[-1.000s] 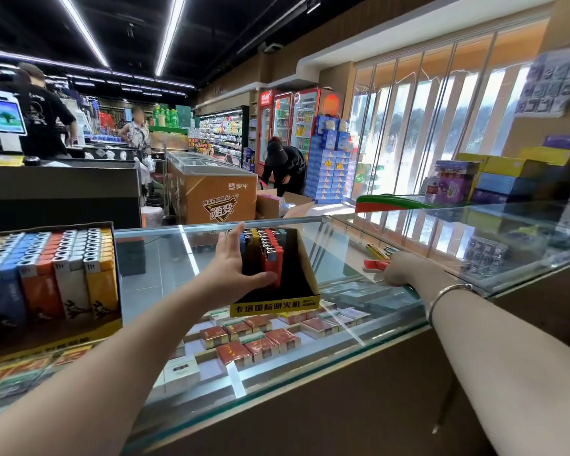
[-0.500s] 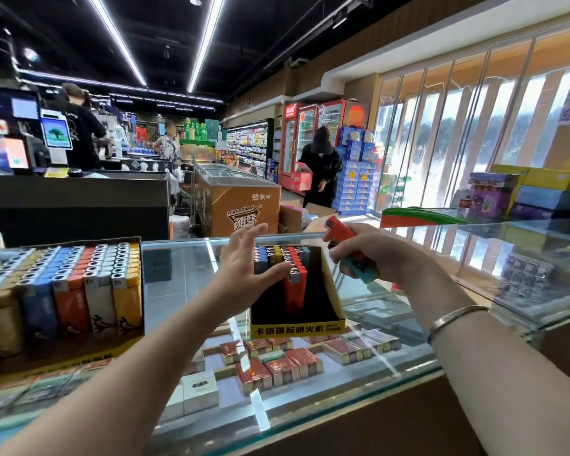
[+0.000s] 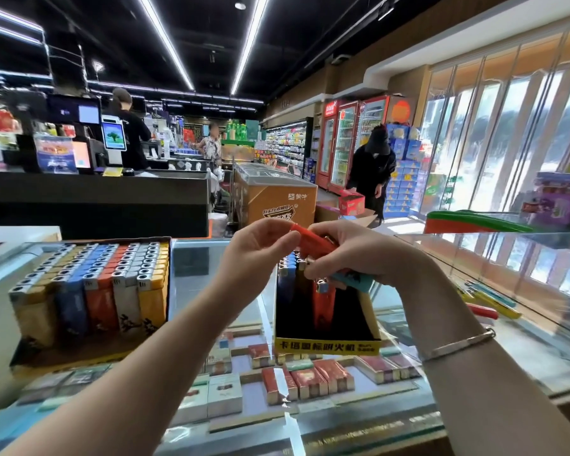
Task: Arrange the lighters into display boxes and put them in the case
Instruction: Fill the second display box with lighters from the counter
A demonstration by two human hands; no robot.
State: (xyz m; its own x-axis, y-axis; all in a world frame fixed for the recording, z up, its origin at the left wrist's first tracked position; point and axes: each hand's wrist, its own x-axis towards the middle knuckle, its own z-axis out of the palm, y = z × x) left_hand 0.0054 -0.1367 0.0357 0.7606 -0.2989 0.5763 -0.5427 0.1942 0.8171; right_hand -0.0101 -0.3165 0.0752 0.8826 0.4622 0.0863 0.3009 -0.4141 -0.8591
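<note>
Left grip: pinching one end of the red lighter [image 3: 313,242], left hand [image 3: 254,255] raised above the counter [image 3: 211,258].
Right grip: clenching around a small bundle of lighters, right hand [image 3: 359,255] also touching the red lighter; a light blue lighter [image 3: 352,278] sticking out under the palm.
Place of the task's things: bundle hanging in the air just above the black display box [image 3: 323,337], which is standing near the middle of the counter, toward the near edge.
Risk of dropping: passing one lighter between two hands while grasping several others; probably a loose one slipping out and falling on the glass or beside the box.
Risk of tipping: lighters in the black display box leaning with much free space; pushing a new one in carelessly possibly knocking them over.
Risk for loose lighters [image 3: 487,301]: lying near the right edge of the counter, easily rolling or being brushed off by the right forearm.
Count, boxes: two, the black display box and the full display box [image 3: 89,291] near the left edge.
Count, full display box: five colour rows; pieces per row too small for counting.
Count, black display box: about four standing, partly hidden.
Count, in hands: at least two; exact number not possible to tell.
</note>
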